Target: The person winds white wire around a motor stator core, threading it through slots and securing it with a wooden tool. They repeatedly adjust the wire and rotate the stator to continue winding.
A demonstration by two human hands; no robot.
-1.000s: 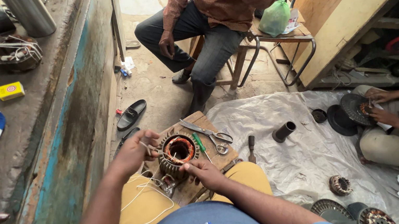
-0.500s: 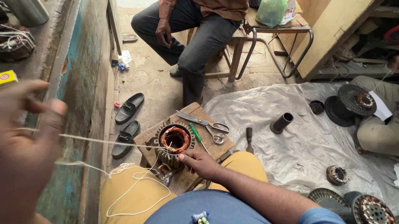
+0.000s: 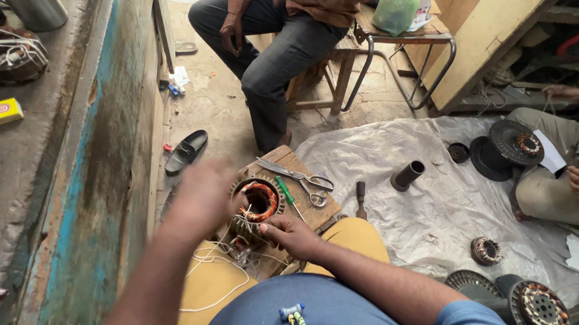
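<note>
A pale plastic sheet [image 3: 416,189] is spread over the floor to the right, and a small square wooden board [image 3: 288,164] is balanced across the yellow-trousered knees. On that board, near its middle, a round copper-wound motor stator with a ribbed grey metal rim [image 3: 259,200] is set, its bore turned upward and slightly toward the camera; being ring-shaped, it has no clear long axis. Steel scissors [image 3: 301,179] are laid just beside it, pointing away to the left. The left hand [image 3: 204,194] is blurred against the stator's rim, so its grip cannot be told. The right hand [image 3: 291,235] is pinched narrowly at the windings' near edge. Loose pale thread [image 3: 208,274] is draped over the lap; it could probably snag or tangle, and the stator could slide off if the board tilted.
</note>
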